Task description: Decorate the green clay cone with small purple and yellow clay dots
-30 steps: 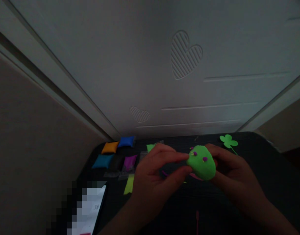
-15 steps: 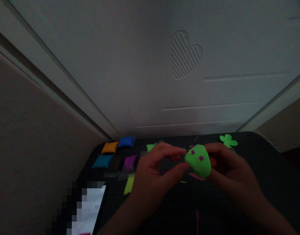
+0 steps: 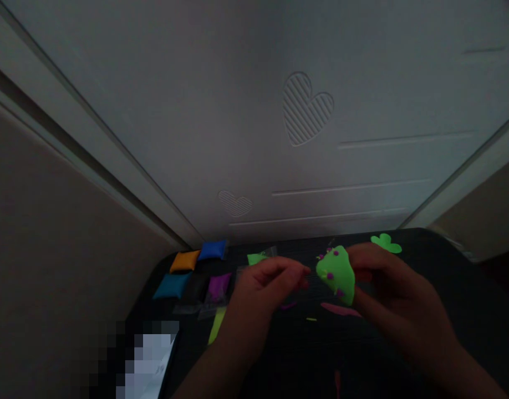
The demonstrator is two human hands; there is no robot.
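Observation:
A bright green clay cap [image 3: 341, 267], roughly cone-shaped and dotted with small purple balls and tiny yellow bits, is gripped by its right side in my right hand [image 3: 400, 296]. An orange-red piece [image 3: 364, 276] shows between the fingers behind it. Just left of the cap and apart from it is my left hand [image 3: 260, 302], thumb and fingertips pinched together. Whatever they may hold is too small to make out. Under the hands lie a pink modelling tool [image 3: 341, 310], a short yellow strip [image 3: 311, 319] and a purple strip [image 3: 288, 306].
Clay packets in orange [image 3: 185, 261], blue [image 3: 213, 250], teal [image 3: 172, 285], black [image 3: 195, 287] and purple [image 3: 219, 286] lie at the left of the dark table. A phone [image 3: 148, 366] is nearer. A green clover shape [image 3: 386, 243] sits back right, before a white panel [image 3: 246, 122].
My left hand has drawn back leftward from the clay cap, its thumb and fingers closing into a pinch. The cap has turned in my right hand, bringing more purple balls into view.

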